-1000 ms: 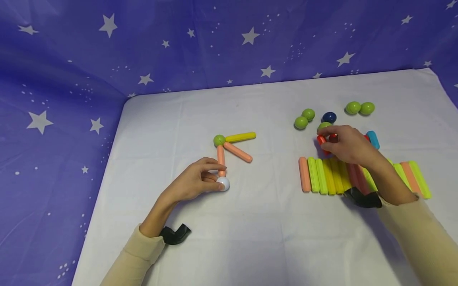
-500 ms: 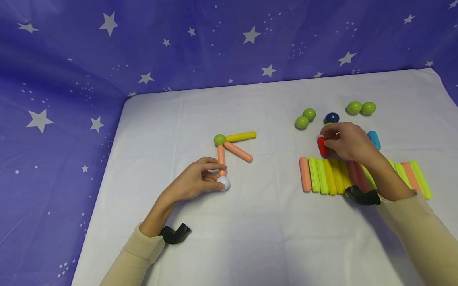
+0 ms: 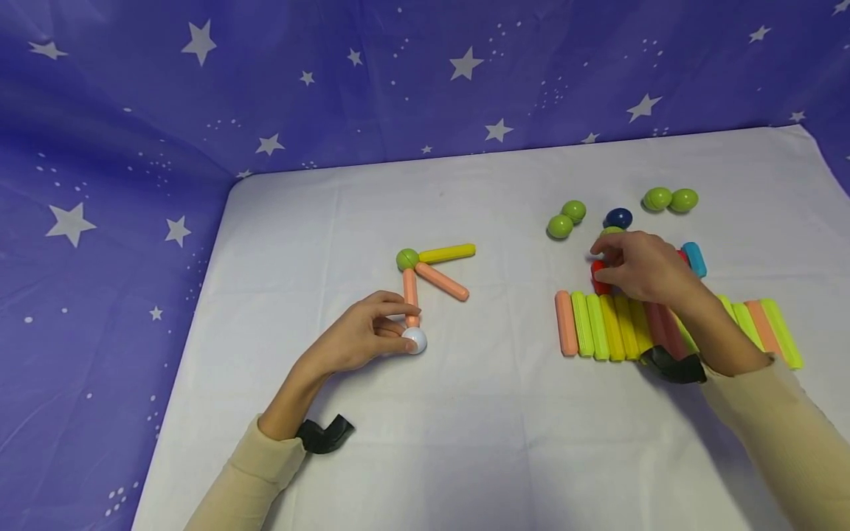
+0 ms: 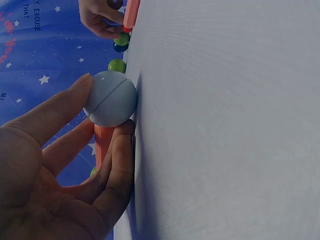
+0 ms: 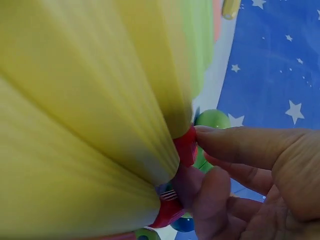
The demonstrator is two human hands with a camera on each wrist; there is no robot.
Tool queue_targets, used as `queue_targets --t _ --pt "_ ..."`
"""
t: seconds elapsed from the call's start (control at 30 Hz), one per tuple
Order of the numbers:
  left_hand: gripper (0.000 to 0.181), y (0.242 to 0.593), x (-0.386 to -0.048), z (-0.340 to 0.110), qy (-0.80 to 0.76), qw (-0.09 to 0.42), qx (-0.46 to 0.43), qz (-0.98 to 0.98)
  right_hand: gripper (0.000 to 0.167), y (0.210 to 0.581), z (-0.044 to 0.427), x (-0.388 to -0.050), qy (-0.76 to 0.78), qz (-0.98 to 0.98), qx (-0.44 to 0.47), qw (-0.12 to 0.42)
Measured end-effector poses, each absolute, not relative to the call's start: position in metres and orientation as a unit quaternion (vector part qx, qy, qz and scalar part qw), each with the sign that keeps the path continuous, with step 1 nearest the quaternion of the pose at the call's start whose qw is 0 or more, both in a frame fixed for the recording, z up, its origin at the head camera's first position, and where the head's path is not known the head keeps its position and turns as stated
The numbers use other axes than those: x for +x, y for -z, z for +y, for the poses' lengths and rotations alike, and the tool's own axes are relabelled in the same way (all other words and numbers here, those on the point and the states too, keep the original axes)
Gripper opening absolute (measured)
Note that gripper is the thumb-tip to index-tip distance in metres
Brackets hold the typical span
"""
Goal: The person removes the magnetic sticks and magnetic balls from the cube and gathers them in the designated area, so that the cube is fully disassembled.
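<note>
My left hand (image 3: 368, 335) pinches a white ball (image 3: 415, 341) between thumb and fingers. The ball touches the near end of a salmon stick (image 3: 410, 289), whose far end meets a green ball (image 3: 407, 259). Another salmon stick (image 3: 443, 282) and a yellow stick (image 3: 448, 254) fan out from that green ball. At the right, my right hand (image 3: 647, 269) holds a short red stick (image 3: 600, 282) with thumb and fingers, just beyond the row of sticks. In the right wrist view, the thumb presses the red stick (image 5: 186, 146); a second red piece (image 5: 167, 212) lies close by.
Long yellow sticks (image 3: 624, 328), with lime and salmon ones beside them, form a row under my right forearm. Green balls (image 3: 560, 226), a dark blue ball (image 3: 619, 218) and a blue short stick (image 3: 693, 259) lie around that hand. A starry cloth (image 3: 425, 81) rises behind the table.
The red stick and my right thumb have shifted slightly nearer the stick row. The dark blue ball sits a little farther right. My left hand stays on the white ball.
</note>
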State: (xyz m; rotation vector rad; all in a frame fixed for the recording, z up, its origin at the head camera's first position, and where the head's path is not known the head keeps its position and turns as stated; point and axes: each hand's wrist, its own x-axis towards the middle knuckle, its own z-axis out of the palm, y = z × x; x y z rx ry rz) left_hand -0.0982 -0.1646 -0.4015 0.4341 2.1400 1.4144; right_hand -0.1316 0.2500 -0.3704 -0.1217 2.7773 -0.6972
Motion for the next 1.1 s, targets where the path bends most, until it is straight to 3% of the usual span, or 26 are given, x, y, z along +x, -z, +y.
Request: queue_targets --t 0.33,0.9,1.1 --pt "0.051 0.4011 -0.0983 -0.1642 -0.523 0.271 0.158 0.793 0.043 0.3695 0.2489 -0.1303 0.217 0.960 -0.046 0.170" --pt "0.051 0.4013 -0.0972 -0.1654 -0.526 0.270 0.156 0.791 0.040 0.3722 0.2466 -0.1304 0.222 0.962 -0.047 0.154" --pt "0.051 0.4008 -0.0972 -0.1653 -0.525 0.269 0.156 0.792 0.052 0.3707 0.2483 -0.1279 0.206 0.960 -0.057 0.183"
